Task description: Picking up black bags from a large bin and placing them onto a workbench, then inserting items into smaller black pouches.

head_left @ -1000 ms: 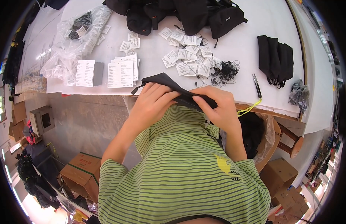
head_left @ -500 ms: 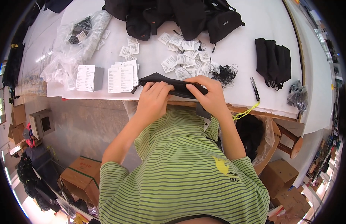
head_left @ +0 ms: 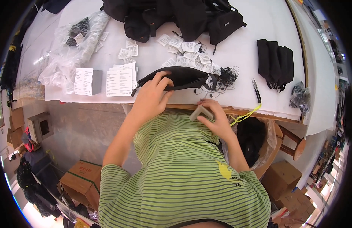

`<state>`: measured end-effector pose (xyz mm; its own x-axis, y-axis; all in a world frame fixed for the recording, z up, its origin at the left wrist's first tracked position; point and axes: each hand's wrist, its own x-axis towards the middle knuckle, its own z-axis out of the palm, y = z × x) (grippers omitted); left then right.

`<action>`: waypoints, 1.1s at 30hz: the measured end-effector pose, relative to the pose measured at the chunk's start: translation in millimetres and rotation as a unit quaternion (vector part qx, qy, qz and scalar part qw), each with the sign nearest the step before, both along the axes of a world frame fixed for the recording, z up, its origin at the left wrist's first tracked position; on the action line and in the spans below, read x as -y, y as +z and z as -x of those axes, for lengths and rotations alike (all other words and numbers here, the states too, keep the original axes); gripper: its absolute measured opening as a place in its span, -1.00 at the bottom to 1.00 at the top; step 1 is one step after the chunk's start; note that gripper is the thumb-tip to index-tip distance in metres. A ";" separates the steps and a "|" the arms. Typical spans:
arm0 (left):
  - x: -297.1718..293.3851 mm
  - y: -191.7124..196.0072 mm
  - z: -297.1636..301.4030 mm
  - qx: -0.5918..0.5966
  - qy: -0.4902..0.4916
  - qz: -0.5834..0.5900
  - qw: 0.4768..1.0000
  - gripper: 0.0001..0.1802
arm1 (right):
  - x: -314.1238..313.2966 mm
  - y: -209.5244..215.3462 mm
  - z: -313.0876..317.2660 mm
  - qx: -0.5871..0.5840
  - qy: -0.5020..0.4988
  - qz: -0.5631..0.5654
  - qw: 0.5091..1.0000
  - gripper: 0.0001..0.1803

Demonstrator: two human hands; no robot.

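A black zip pouch (head_left: 179,77) lies at the near edge of the white table, its mouth gaping upward. My left hand (head_left: 155,93) grips its near edge at the left part, fingertips reaching into the opening. Off the pouch, just over the table's front edge, my right hand (head_left: 215,117) pinches a small grey folded piece (head_left: 200,112) that looks like a bent card tag. The pouch's inside is dark, and what lies within cannot be made out.
Behind the pouch are loose white tags (head_left: 189,47) and tangled black strings (head_left: 227,77). Folded printed cards (head_left: 119,81) stand to the left. Snips (head_left: 256,91) with a yellow cord and several black pouches (head_left: 274,62) lie right. Black bags (head_left: 172,17) fill the back.
My right hand has let go of the pouch and come down toward me, now with the grey piece. The pouch has opened wide in my left hand.
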<state>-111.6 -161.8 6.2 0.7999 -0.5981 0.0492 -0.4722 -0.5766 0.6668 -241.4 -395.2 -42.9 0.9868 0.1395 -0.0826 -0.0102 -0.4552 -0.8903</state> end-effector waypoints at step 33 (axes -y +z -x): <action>7.1 1.0 -14.6 -0.080 -0.101 -0.128 0.983 -0.48 | 34.5 7.6 -56.9 -0.068 -0.280 -0.852 0.437 -0.76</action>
